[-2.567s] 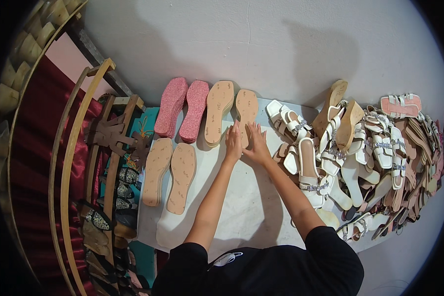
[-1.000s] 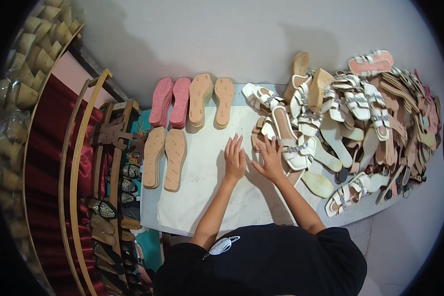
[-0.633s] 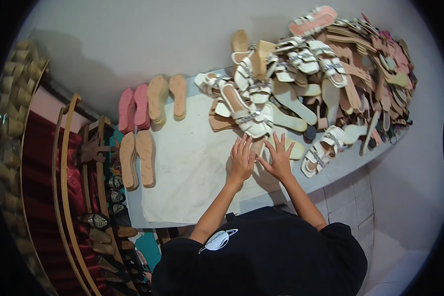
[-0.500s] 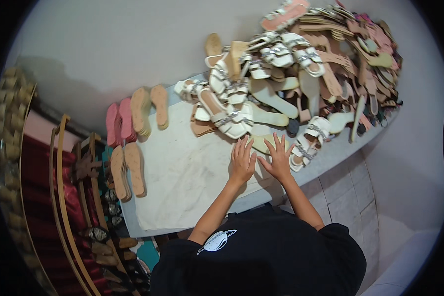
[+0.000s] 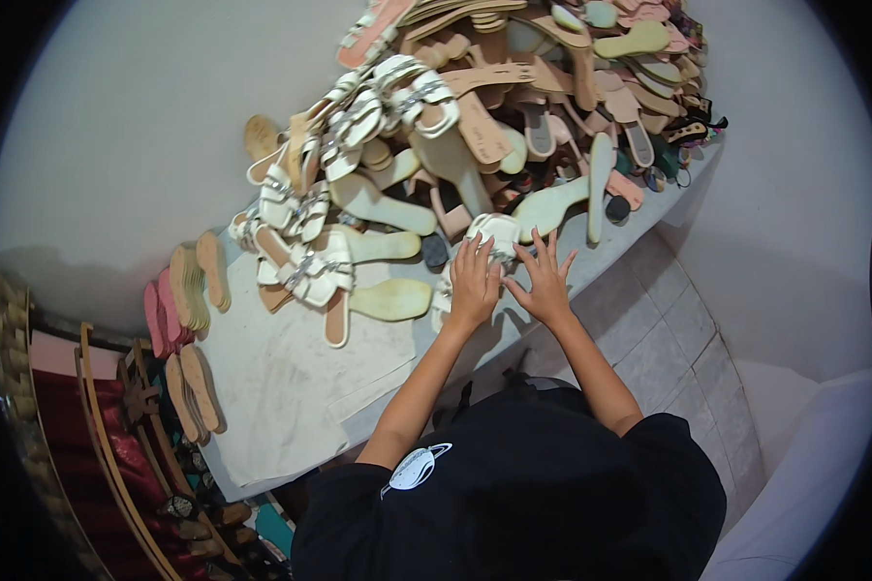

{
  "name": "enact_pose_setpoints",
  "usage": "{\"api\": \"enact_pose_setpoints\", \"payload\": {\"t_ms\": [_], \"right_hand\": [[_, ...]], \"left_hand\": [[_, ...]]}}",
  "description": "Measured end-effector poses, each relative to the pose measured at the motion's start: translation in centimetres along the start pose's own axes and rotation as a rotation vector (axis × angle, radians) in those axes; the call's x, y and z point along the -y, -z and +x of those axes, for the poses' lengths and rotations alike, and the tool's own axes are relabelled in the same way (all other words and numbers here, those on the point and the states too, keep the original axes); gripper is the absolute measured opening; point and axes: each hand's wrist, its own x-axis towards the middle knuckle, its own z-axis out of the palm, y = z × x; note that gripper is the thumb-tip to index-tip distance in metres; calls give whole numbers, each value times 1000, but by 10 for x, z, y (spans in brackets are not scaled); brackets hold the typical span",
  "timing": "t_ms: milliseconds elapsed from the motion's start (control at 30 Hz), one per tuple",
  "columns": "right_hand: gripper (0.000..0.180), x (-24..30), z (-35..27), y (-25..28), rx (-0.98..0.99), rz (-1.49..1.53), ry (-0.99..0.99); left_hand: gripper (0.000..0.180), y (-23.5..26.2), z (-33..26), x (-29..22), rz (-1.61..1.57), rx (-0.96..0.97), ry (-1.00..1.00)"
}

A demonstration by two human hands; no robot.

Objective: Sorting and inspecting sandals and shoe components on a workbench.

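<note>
My left hand (image 5: pixel 474 287) and my right hand (image 5: pixel 546 283) are side by side over the front edge of the table (image 5: pixel 305 382), fingers spread and nothing held. Just beneath them lies a white strappy sandal (image 5: pixel 495 230), partly covered by my left hand; whether my fingertips touch it I cannot tell. Left of my left hand is a pale yellowish sole (image 5: pixel 392 299). Beyond it lie white sandals (image 5: pixel 305 271) with silvery trim. Another pale sole (image 5: pixel 552 206) and a dark block heel (image 5: pixel 434 252) rest just past my fingers.
A tall heap of soles and sandals (image 5: pixel 484 92) covers the far right of the table against the wall. Pink soles (image 5: pixel 163 315) and tan soles (image 5: pixel 200 382) stand in stacks at the left end. Wooden racks (image 5: pixel 107 426) are at far left; a tiled floor (image 5: pixel 639 310) is at right.
The view has turned right, so the table and heap sit further left. My hands have passed from the pale sole to the white sandal on its right, still spread.
</note>
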Motion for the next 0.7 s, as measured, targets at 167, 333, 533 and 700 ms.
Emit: {"api": "enact_pose_setpoints", "payload": {"t_ms": [167, 333, 533, 700], "right_hand": [[59, -78, 0, 25, -25, -54, -32], [58, -134, -5, 41, -14, -43, -95], [56, -169, -8, 49, -39, -39, -176], [52, -186, -13, 50, -15, 23, -181]], "left_hand": [[42, -70, 35, -34, 130, 34, -39], [36, -120, 57, -55, 231, 82, -75], [26, -165, 78, -58, 278, 92, -105], [31, -190, 88, -60, 319, 107, -54]]}}
